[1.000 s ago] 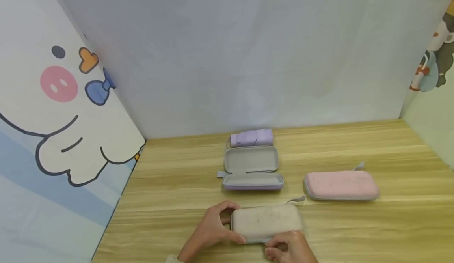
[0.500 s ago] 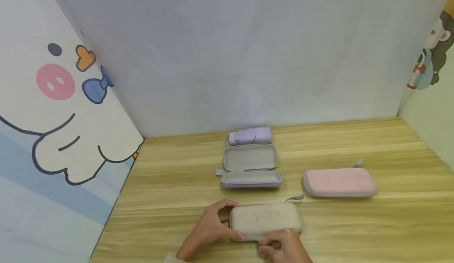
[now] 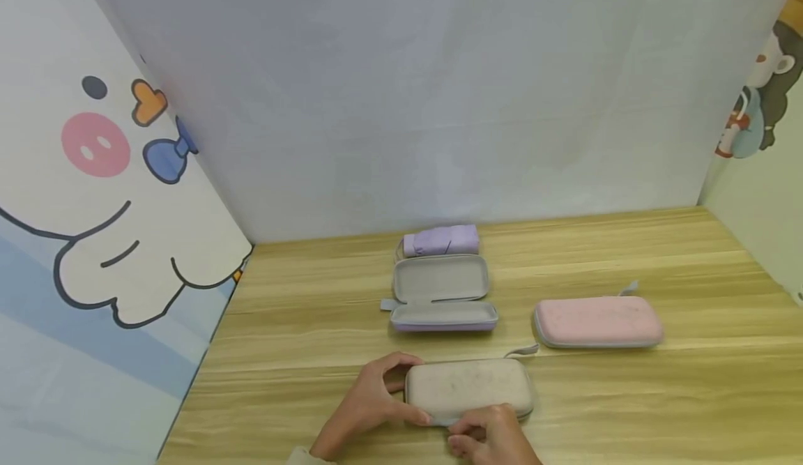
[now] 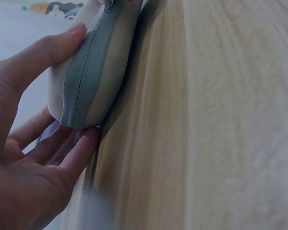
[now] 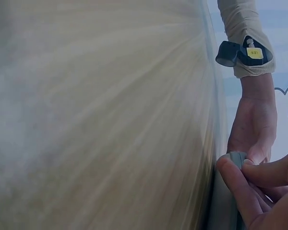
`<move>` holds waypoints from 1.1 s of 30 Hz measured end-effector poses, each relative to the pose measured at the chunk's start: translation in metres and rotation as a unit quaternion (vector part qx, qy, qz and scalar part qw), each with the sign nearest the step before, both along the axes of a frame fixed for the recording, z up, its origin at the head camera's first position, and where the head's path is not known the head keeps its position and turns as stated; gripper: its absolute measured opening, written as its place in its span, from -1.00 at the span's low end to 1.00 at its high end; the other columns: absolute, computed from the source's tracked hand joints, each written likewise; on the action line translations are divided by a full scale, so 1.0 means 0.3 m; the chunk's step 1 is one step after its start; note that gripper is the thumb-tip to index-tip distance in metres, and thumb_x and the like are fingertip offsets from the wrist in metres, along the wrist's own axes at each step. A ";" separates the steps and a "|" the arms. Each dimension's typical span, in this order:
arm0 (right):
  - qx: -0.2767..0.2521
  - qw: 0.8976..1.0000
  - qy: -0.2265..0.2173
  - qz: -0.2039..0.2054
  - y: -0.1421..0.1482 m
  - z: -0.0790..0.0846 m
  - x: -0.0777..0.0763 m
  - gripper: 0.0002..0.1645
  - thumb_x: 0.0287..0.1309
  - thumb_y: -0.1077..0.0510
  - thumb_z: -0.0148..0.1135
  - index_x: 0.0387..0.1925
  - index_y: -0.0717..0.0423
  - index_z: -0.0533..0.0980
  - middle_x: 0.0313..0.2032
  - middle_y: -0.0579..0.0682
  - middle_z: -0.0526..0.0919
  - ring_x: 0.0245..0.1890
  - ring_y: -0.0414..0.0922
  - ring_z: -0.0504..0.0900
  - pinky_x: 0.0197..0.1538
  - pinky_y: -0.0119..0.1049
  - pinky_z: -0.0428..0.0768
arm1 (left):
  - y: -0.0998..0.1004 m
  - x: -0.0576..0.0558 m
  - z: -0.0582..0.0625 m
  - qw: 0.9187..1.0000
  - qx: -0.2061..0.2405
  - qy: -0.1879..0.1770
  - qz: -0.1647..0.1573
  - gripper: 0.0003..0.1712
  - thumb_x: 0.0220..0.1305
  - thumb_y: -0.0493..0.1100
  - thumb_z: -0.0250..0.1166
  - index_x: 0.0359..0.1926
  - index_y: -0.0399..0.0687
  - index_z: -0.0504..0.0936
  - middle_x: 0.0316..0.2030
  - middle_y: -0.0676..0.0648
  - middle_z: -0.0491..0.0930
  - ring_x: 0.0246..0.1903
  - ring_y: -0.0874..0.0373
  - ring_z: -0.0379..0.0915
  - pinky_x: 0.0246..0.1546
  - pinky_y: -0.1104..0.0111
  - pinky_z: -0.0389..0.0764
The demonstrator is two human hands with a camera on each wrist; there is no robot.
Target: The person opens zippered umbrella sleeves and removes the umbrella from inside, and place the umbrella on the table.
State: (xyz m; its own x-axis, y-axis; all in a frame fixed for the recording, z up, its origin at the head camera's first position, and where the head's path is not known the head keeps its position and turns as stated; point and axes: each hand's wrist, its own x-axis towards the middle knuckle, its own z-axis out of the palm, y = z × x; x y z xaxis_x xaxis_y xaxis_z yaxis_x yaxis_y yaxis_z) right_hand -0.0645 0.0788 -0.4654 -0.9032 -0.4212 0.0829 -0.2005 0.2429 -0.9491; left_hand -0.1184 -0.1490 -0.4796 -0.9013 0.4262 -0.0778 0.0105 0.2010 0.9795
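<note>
A beige zippered hard case [image 3: 467,385] lies closed-lidded on the table, a grey strap [image 3: 522,351] sticking out at its far right corner. My left hand [image 3: 375,397] grips the case's left end, thumb on the near edge and fingers behind. Along the near side my right hand [image 3: 495,438] pinches the zipper pull between thumb and forefinger; the fingers mostly cover it. In the left wrist view the grey zipper [image 4: 89,67] runs closed from the case's end up to the slider [image 4: 108,6]. The right wrist view shows the pinching fingertips [image 5: 230,167] at the zipper.
Behind the beige case, a purple case [image 3: 445,327] stands open, grey inside. A folded purple umbrella [image 3: 441,241] lies at its back. To the right is a closed pink case [image 3: 599,322]. Wood-grain table [image 3: 301,291] meets a pale backdrop [image 3: 470,102] and printed side panels.
My right hand has slid left along the beige case's near edge with the zipper pull. The left hand keeps its grip on the end. The head view has shifted slightly.
</note>
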 end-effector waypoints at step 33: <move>-0.029 0.999 -0.005 0.023 -0.050 -0.022 0.000 -0.94 -0.07 0.41 0.37 -0.56 0.32 0.64 -0.59 -0.02 0.66 -0.57 -0.27 0.63 -0.45 -0.46 0.58 | 0.033 0.039 0.027 0.999 -0.013 0.047 0.006 -0.29 -0.27 -0.20 0.63 -0.05 -0.20 0.46 0.00 -0.17 0.48 -0.05 0.06 0.52 -0.14 0.38 0.57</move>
State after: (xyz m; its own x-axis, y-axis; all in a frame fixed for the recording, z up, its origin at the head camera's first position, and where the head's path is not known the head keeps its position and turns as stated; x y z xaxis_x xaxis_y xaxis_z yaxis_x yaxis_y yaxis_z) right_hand -0.0644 0.0638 -0.4719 -0.8837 -0.4574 0.0991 -0.2003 0.1784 -0.9633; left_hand -0.1068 -0.1392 -0.4714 -0.9103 0.4140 -0.0039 0.0990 0.2268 0.9689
